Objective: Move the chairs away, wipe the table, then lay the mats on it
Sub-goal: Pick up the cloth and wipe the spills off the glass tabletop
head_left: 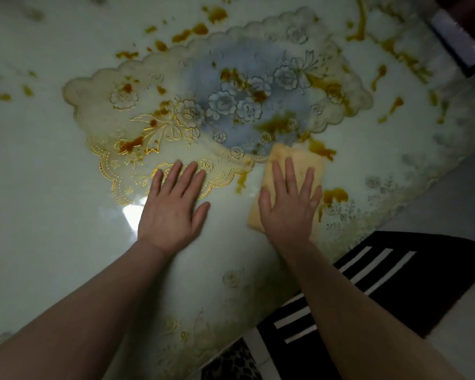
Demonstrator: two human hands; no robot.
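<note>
No writing can be read anywhere. A scalloped translucent mat [203, 105] with gold and pale flower embossing lies flat on the glossy tabletop [52, 187], whose pale surface carries amber blotches. The left hand [173, 204] presses flat on the mat's near edge, grip fully open, holding nothing. The right hand [288, 207] lies flat, fingers spread, on a folded yellow cloth [299, 160] (just beside the mat's lower right edge). Black shorts with white stripes [395, 275] show below the tabletop's edge.

Black garment with white stripes [412, 281] (lower right), leopard-print fabric [231, 363] beside it, pale floor [450, 187]
</note>
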